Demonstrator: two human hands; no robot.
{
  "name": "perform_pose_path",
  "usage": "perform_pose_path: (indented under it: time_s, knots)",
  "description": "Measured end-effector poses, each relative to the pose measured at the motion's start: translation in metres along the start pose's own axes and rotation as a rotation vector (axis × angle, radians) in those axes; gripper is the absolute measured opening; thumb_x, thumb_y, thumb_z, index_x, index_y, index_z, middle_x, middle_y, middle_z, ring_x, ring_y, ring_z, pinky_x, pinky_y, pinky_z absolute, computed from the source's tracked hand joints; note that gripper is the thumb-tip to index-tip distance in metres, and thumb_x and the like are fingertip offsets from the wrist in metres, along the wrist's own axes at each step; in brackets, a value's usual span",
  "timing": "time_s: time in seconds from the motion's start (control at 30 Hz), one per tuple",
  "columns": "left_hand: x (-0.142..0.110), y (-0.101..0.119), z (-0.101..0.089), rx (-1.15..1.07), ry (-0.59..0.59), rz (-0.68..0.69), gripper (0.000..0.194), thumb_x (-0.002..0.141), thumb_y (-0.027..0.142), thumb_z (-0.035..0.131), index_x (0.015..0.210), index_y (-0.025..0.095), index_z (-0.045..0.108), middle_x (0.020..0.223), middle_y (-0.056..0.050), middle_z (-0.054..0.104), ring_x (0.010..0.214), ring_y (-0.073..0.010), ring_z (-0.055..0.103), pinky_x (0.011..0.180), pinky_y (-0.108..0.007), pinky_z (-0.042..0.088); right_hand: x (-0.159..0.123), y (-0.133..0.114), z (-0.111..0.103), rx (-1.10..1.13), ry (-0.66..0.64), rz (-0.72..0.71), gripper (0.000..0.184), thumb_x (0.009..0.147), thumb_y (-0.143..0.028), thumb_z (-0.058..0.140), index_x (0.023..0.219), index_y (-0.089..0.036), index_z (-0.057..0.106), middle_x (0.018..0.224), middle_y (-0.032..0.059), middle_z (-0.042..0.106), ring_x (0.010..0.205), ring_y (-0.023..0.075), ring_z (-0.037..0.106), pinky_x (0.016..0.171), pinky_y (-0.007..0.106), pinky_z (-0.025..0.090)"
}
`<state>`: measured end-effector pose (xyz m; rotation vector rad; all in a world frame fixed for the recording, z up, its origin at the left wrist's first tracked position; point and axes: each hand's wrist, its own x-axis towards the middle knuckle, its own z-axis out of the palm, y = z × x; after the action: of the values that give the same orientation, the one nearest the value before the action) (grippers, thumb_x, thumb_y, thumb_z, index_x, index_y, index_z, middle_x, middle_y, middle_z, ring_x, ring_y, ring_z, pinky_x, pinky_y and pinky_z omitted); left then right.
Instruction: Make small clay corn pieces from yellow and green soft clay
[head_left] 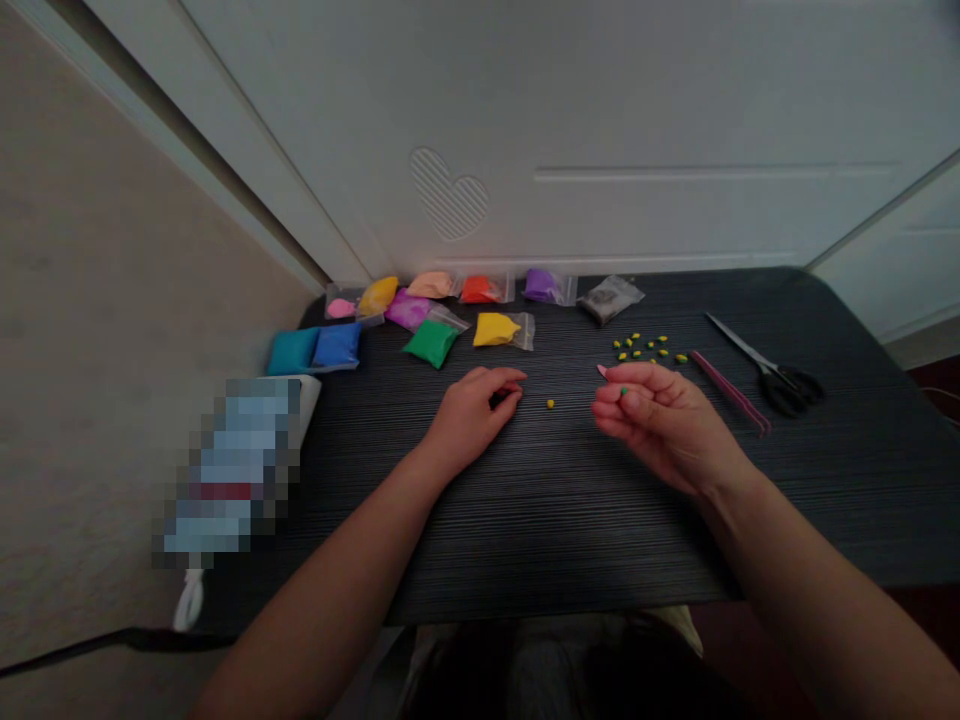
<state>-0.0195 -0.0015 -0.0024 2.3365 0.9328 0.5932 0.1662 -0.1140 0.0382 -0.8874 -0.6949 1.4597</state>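
My right hand (667,420) is raised over the dark table, pinching a tiny green clay piece (625,391) between thumb and finger. A small pink tip (602,371) pokes out past its index finger; I cannot tell what it belongs to. My left hand (474,408) rests on the table with thumb and index finger apart and nothing between them. Just right of its fingertips lies a small yellow clay ball (550,404). Beyond my right hand sit several little yellow-and-green clay pieces (637,354).
Pink tweezers (731,392) and black-handled scissors (776,375) lie on the right. Bags of coloured clay, among them green (433,342), yellow (496,329) and blue (337,346), line the back left. A blurred device (232,465) stands at the left edge. A white panel (637,130) rises behind.
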Motion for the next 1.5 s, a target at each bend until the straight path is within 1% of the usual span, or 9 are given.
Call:
perform_pose_path:
  time_s: [0.23,0.4,0.53,0.7,0.77,0.93,1.17,1.33,1.5]
  knots:
    - [0.000,-0.001,0.001,-0.016,0.008,-0.006,0.023,0.077,0.022,0.051,0.099,0.023,0.056,0.084,0.001,0.060,0.079,-0.0113,0.057,0.074,-0.025,0.045,-0.002,-0.002,-0.004,0.079,-0.005,0.013,0.008,0.072,-0.023,0.062,0.079,-0.025,0.062,0.073,-0.0051,0.067,0.064,0.0052,0.064,0.054,0.010,0.051]
    - [0.000,0.001,0.000,-0.021,0.000,-0.012,0.022,0.077,0.024,0.052,0.098,0.023,0.057,0.083,0.001,0.060,0.079,-0.0119,0.057,0.074,-0.026,0.045,-0.002,-0.002,-0.005,0.081,-0.024,-0.016,0.010,0.069,-0.031,0.064,0.077,-0.026,0.061,0.067,-0.0068,0.065,0.055,0.0044,0.059,0.049,0.013,0.049]
    - [0.000,0.002,-0.001,-0.024,-0.006,-0.021,0.022,0.077,0.024,0.051,0.098,0.023,0.057,0.084,0.001,0.061,0.079,-0.0124,0.057,0.073,-0.027,0.045,-0.002,-0.001,-0.004,0.060,-0.002,-0.041,0.011,0.066,-0.035,0.065,0.073,-0.028,0.060,0.062,-0.0073,0.061,0.054,0.0068,0.055,0.053,0.021,0.048]
    - [0.000,0.003,-0.001,-0.021,-0.016,-0.019,0.022,0.077,0.024,0.051,0.099,0.023,0.057,0.084,0.000,0.061,0.080,-0.0134,0.057,0.073,-0.028,0.045,-0.001,0.000,-0.004,-0.018,0.100,-0.061,0.017,0.059,-0.040,0.069,0.069,-0.030,0.060,0.061,-0.0055,0.057,0.055,0.0103,0.053,0.055,0.028,0.048]
    - [0.000,0.003,-0.001,-0.021,-0.016,-0.017,0.022,0.077,0.023,0.051,0.098,0.023,0.057,0.084,0.000,0.060,0.080,-0.0133,0.057,0.073,-0.027,0.045,-0.001,0.000,-0.003,-0.013,0.104,-0.067,0.018,0.058,-0.039,0.070,0.069,-0.030,0.060,0.061,-0.0054,0.056,0.056,0.0103,0.053,0.056,0.028,0.047]
    - [0.000,0.002,-0.001,-0.016,-0.018,-0.008,0.023,0.077,0.023,0.052,0.099,0.023,0.056,0.084,0.000,0.060,0.080,-0.0129,0.056,0.074,-0.027,0.045,-0.001,0.001,-0.003,0.022,0.035,-0.073,0.013,0.062,-0.032,0.069,0.071,-0.029,0.059,0.062,-0.0066,0.056,0.057,0.0085,0.052,0.058,0.025,0.045]
    - [0.000,0.000,0.000,0.018,-0.013,0.009,0.021,0.077,0.026,0.053,0.097,0.022,0.058,0.081,0.000,0.060,0.080,-0.0134,0.055,0.074,-0.028,0.044,0.001,0.002,-0.001,0.025,-0.027,-0.083,0.015,0.064,-0.030,0.068,0.067,-0.023,0.055,0.061,-0.0055,0.052,0.059,0.0088,0.050,0.060,0.026,0.042]
    - [0.001,0.000,-0.001,0.033,-0.023,0.056,0.015,0.078,0.027,0.051,0.087,0.020,0.061,0.083,-0.001,0.062,0.081,-0.0140,0.054,0.075,-0.029,0.043,0.004,0.005,0.000,-0.053,-0.016,-0.104,0.017,0.067,-0.032,0.064,0.064,-0.021,0.051,0.059,-0.0047,0.048,0.059,0.0101,0.048,0.061,0.028,0.041]
    - [0.002,0.000,-0.001,0.026,-0.029,0.060,0.015,0.078,0.027,0.050,0.085,0.020,0.061,0.083,-0.001,0.063,0.082,-0.0143,0.054,0.075,-0.029,0.043,0.007,0.008,0.001,-0.137,0.054,-0.115,0.017,0.072,-0.034,0.058,0.064,-0.021,0.051,0.059,-0.0032,0.047,0.060,0.0111,0.047,0.061,0.028,0.041]
